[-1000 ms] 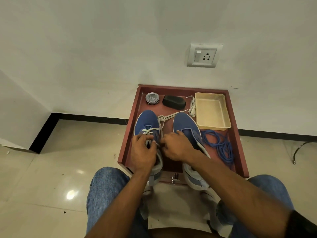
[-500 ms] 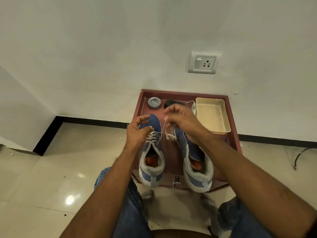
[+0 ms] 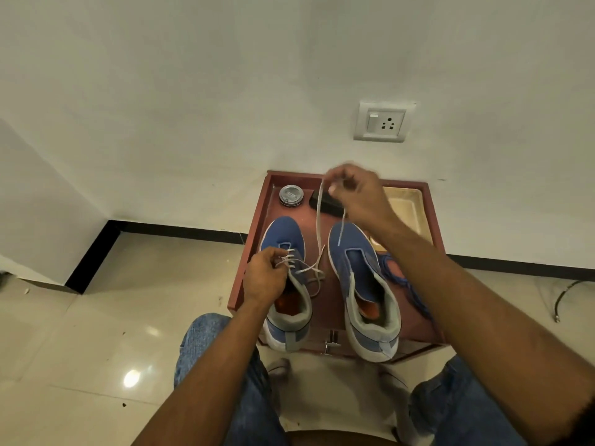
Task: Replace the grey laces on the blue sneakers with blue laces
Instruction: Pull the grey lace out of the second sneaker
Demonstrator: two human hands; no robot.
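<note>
The right hand (image 3: pixel 357 194) has lifted the thin grey lace (image 3: pixel 318 226) higher, pinching it; the left hand (image 3: pixel 264 278) grips the laced blue sneaker (image 3: pixel 286 284).

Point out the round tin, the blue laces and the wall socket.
round tin (image 3: pixel 291 195): head view, middle of its silver lid.
blue laces (image 3: pixel 393 268): head view, on the loose bundle beside the right-hand sneaker.
wall socket (image 3: pixel 381 122): head view, centre of the white faceplate.

Two blue sneakers (image 3: pixel 325 284) side by side, grey lace (image 3: pixel 318 226) half-unthreaded, blue laces (image 3: pixel 399 275) alongside.
</note>
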